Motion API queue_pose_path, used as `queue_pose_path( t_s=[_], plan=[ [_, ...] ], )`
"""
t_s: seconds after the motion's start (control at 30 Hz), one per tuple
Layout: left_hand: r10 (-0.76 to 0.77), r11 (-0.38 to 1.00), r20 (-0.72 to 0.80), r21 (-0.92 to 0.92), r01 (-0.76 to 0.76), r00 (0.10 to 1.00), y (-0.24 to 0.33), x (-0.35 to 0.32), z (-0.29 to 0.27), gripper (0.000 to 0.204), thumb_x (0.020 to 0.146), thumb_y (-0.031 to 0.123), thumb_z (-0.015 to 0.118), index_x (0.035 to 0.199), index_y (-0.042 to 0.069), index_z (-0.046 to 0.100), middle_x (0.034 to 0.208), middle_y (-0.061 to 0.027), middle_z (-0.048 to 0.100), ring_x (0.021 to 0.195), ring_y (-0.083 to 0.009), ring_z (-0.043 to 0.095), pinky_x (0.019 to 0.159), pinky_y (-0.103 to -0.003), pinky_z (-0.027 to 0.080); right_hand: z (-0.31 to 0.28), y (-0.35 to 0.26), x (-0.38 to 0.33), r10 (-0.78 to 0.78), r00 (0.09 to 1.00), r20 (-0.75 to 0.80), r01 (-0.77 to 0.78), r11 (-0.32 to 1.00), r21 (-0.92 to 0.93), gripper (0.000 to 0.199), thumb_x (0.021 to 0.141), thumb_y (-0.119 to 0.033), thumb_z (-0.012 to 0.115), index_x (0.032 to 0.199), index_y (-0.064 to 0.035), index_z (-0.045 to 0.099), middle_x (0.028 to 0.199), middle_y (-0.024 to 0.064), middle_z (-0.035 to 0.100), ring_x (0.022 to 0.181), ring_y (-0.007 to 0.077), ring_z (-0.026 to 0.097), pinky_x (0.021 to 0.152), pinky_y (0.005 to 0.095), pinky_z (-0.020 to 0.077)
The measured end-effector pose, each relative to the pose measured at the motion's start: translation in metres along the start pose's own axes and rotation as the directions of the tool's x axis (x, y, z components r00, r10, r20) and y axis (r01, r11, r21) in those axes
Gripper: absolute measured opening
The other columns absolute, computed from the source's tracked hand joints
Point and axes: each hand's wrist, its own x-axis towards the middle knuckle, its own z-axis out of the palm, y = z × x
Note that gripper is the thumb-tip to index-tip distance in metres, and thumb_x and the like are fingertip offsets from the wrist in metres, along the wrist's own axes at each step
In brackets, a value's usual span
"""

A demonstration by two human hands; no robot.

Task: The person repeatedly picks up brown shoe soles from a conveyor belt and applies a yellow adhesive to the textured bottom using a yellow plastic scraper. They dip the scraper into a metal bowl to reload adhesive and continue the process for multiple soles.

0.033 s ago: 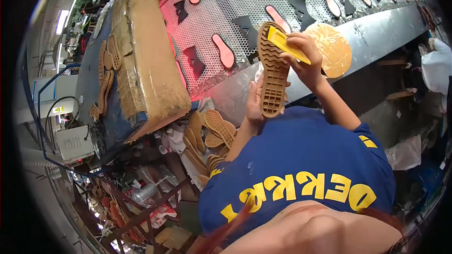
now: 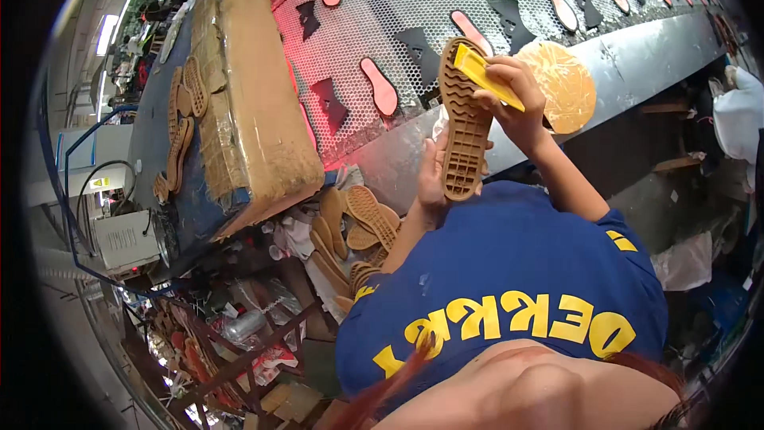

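My left hand (image 2: pixel 432 173) is wrapped round the lower part of a tan rubber shoe sole (image 2: pixel 468 137), thumb along its left edge. The sole stands upright with its wavy and blocky tread in sight; its other face is hidden. In my right hand (image 2: pixel 523 94) is a flat yellow tool (image 2: pixel 482 76), gripped between fingers and thumb. One end of it lies over the toe part of the sole, by the right edge. Whether its tip presses on the tread or hovers just above, I cannot tell.
Beyond my hands runs a metal mesh conveyor (image 2: pixel 366 32) with pink insoles (image 2: pixel 377 87) and black cut pieces (image 2: pixel 417 52). A round tan pad (image 2: pixel 565 87) sits on its metal edge. Left stands a taped cardboard box (image 2: pixel 255 87); loose soles (image 2: pixel 370 219) are heaped below it.
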Motion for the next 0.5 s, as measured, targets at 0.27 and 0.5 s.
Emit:
queue_pose_path(
  t_s=[0.27,0.5],
  plan=[
    [0.007,0.998,0.063,0.068,-0.011,0.998,0.005,-0.0048,0.007,0.075,0.097,0.063,0.02,0.152,0.013,0.011,0.126,-0.0263,0.05,0.087,-0.0255,0.064,0.055,-0.033,0.058,0.0058,0.0017,0.0002,0.03,0.996,-0.081,-0.028,0.999,0.026,0.033,0.078,-0.017,0.078,0.1,-0.0003,0.06,0.102,0.0155,0.065,0.092,0.0302,0.064,0.079,0.0358,0.0516],
    [-0.022,0.977,0.061,0.215,0.008,0.998,0.0104,-0.007,0.0016,0.079,0.094,0.067,0.022,0.152,0.014,0.012,0.123,-0.0234,0.053,0.085,-0.0229,0.064,0.054,-0.03,0.058,-0.0034,0.0018,0.0019,0.024,0.999,-0.024,-0.022,0.998,0.064,0.029,0.078,-0.012,0.077,0.099,-0.0005,0.059,0.104,0.0162,0.065,0.094,0.0293,0.064,0.08,0.0349,0.0509]
  ],
)
